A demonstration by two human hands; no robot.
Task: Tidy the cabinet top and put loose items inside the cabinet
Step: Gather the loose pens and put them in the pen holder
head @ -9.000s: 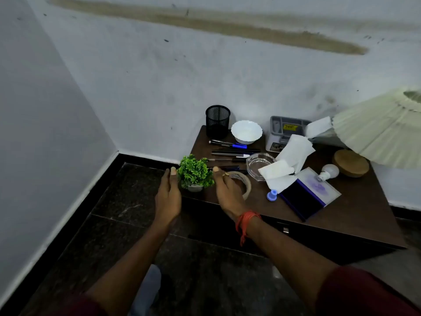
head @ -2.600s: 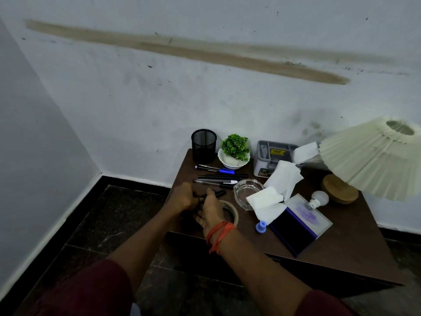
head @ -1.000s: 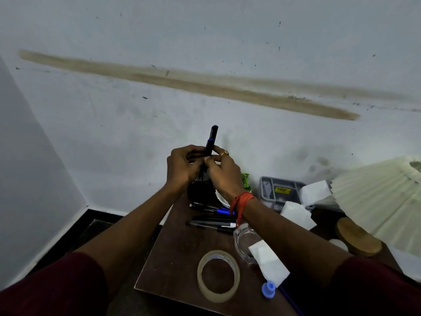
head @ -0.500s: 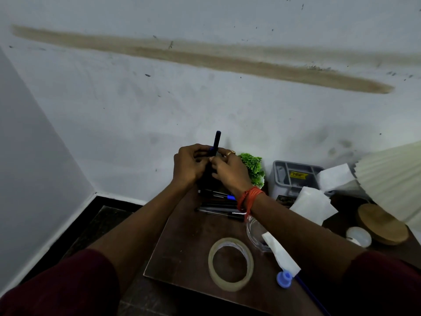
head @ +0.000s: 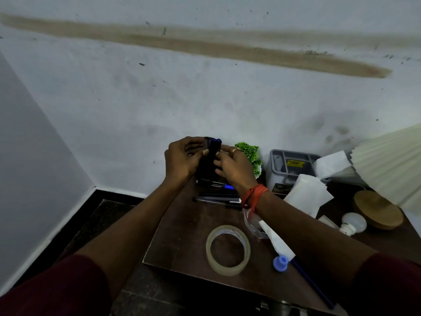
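At the back left of the brown cabinet top (head: 182,236) stands a black mesh pen cup (head: 205,170). My left hand (head: 182,161) grips its rim and side. A couple of dark pens (head: 215,144) poke out of the cup, and my right hand (head: 234,167) pinches them at the rim. Several more pens (head: 216,196) lie flat just in front of the cup. A roll of clear tape (head: 227,250) lies near the front edge.
A small green plant (head: 249,153), a grey organiser tray (head: 289,165), white papers (head: 305,197), a glass dish (head: 251,222), a bulb (head: 353,223), a blue cap (head: 281,263) and a lamp with wooden base (head: 376,212) and pleated shade (head: 387,163) crowd the right side.
The pens I held upright above the cup have gone down into it; only their tops show now. Both hands have dropped with them to the cup's rim.
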